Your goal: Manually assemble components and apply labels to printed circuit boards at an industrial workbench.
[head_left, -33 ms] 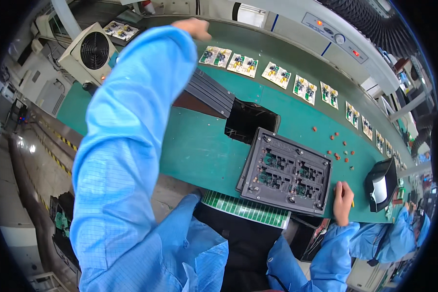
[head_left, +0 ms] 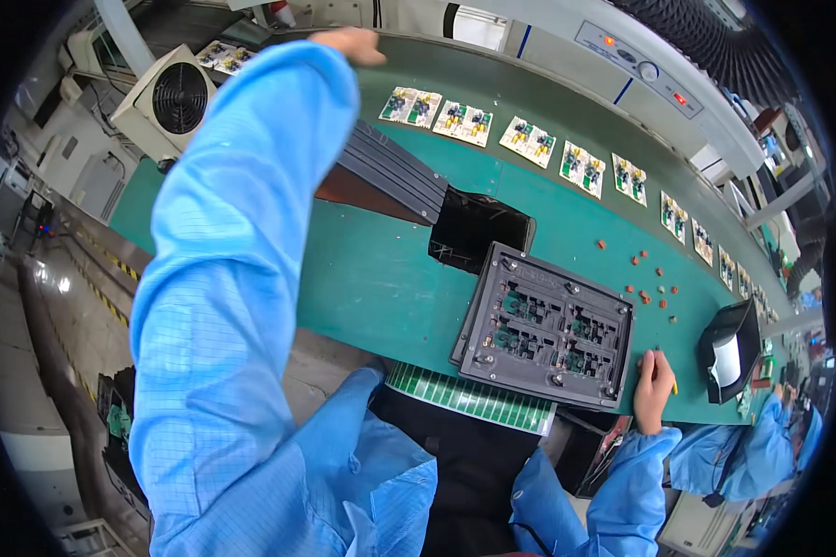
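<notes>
The right hand (head_left: 657, 385) is by the near edge of the bench (head_left: 372, 278), fingers bent, and I cannot tell if its grip has anything in it; the left hand (head_left: 349, 45) reaches past the far edge, its grip too hard to see. Just beside the right hand, the black tray (head_left: 529, 375) lies by the near edge. Farther back are small red-brown bits (head_left: 645, 298), then a row of circuit boards (head_left: 529, 142) along the far edge.

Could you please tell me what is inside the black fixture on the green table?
Inside the black fixture, small green patches show through its openings, possibly circuit boards. Its top hides the rest, so their full outlines and undersides cannot be seen.
</notes>
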The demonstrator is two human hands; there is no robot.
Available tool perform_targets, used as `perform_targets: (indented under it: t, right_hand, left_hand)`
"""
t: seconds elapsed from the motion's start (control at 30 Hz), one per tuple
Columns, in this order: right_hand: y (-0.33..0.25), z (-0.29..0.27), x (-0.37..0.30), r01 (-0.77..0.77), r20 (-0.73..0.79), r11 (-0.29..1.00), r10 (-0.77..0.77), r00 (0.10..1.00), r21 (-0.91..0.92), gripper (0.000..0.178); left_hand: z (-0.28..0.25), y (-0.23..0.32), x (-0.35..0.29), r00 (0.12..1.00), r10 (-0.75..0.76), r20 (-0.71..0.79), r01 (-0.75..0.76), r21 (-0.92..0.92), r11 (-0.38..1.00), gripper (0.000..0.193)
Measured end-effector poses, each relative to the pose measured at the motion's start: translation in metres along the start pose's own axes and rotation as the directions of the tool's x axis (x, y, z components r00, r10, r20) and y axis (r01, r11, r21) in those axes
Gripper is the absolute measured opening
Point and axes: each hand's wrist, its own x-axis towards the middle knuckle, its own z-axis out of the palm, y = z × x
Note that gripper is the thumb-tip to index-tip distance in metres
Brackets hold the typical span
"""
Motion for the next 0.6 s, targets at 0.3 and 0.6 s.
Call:
perform_targets:
  t: [0.3, 0.6]
  right_hand:
    - [-0.006, 0.013, -0.001, 0.104, -0.107, 0.986, -0.119, 0.987, -0.133, 0.03]
    - [-0.008, 0.015, -0.002, 0.103, -0.097, 0.976, -0.123, 0.988, -0.191, 0.036]
  left_hand:
    - [0.113, -0.223, -0.035, 0.89, -0.449, 0.079, 0.42, -0.525, 0.74, 0.056]
    - [0.176, -0.183, -0.028, 0.513, -0.677, -0.528, 0.696, -0.205, 0.688, 0.03]
